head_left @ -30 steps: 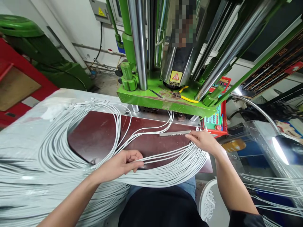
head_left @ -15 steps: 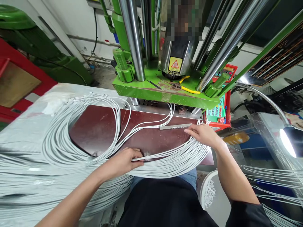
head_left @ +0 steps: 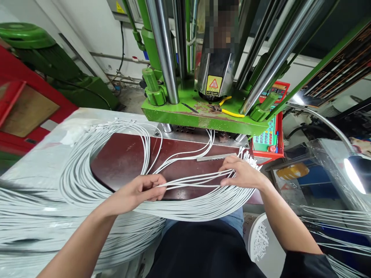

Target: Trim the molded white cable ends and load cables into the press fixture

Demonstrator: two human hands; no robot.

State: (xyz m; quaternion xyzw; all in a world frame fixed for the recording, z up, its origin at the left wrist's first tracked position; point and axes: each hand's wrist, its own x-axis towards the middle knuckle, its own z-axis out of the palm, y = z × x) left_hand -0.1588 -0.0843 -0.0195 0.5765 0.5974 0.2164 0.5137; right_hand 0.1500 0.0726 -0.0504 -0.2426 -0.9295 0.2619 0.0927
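My left hand (head_left: 149, 187) is closed around a few white cables (head_left: 197, 178), drawn out from the large bundle. These run above the brown board (head_left: 121, 160) into my right hand (head_left: 239, 173), whose thumb and fingers curve around them with a gap between. Below both hands the rest of the white cable bundle (head_left: 185, 210) sweeps along the board's front edge. White cable ends (head_left: 247, 158) stick up beyond my right hand. A flat metal strip (head_left: 213, 157) lies on the board by my right fingertips.
A green press (head_left: 199, 117) stands behind the board, with yellow-handled cutters (head_left: 232, 112) on its plate. Thin cables run under it. At right are a red-framed control panel (head_left: 268, 133) and a lamp (head_left: 355, 175). A white bucket (head_left: 271, 251) with small white scraps stands below.
My left hand has moved left and up, lifting a few cables away from the bundle. My right hand has come lower, from the strip's end onto these cables. The view has shifted slightly.
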